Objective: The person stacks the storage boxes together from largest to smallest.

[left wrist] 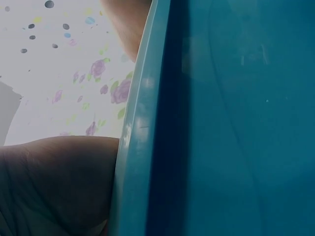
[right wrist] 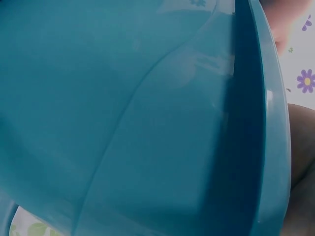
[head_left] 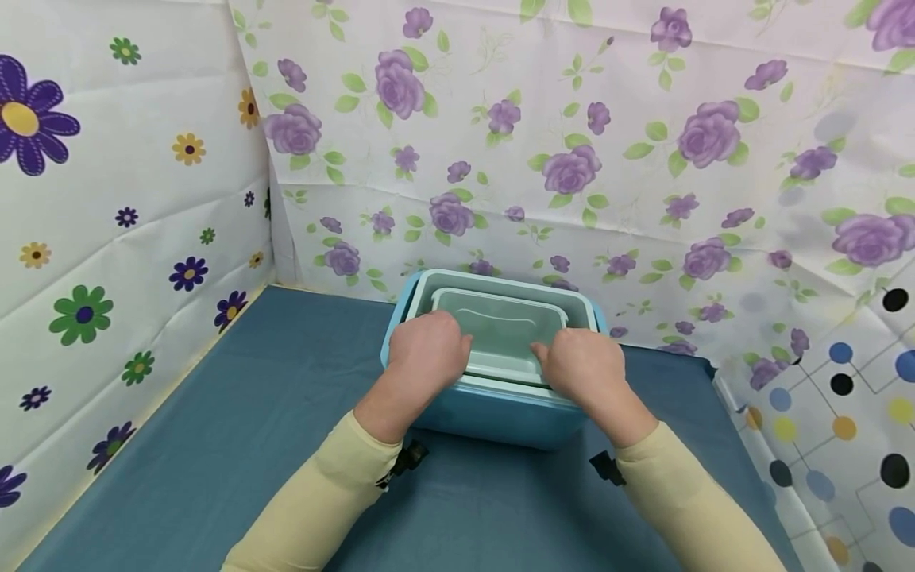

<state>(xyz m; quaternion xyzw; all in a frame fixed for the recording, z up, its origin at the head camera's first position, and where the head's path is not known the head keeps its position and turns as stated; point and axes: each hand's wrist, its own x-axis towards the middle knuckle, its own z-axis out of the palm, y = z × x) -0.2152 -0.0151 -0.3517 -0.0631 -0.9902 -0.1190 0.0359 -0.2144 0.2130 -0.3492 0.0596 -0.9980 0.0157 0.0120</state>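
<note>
A small pale green tub (head_left: 496, 330) sits nested within a larger pale green tub (head_left: 493, 280), and both stand inside a blue tub (head_left: 500, 417). At the near left corner my left hand (head_left: 427, 349) grips the small tub, its thumb pointing inward over it. My right hand (head_left: 584, 365) holds the near right corner the same way. The undersides of both hands and most fingertips are hidden. The left wrist view is filled mostly by the blue tub's wall (left wrist: 236, 123), and the right wrist view also shows that wall (right wrist: 138, 123) close up.
The tubs stand on a dark blue cloth-covered table (head_left: 286, 413), toward its back edge. A flowered sheet (head_left: 515, 159) hangs close behind them. More patterned sheets hang at the left (head_left: 143, 262) and right (head_left: 843, 413).
</note>
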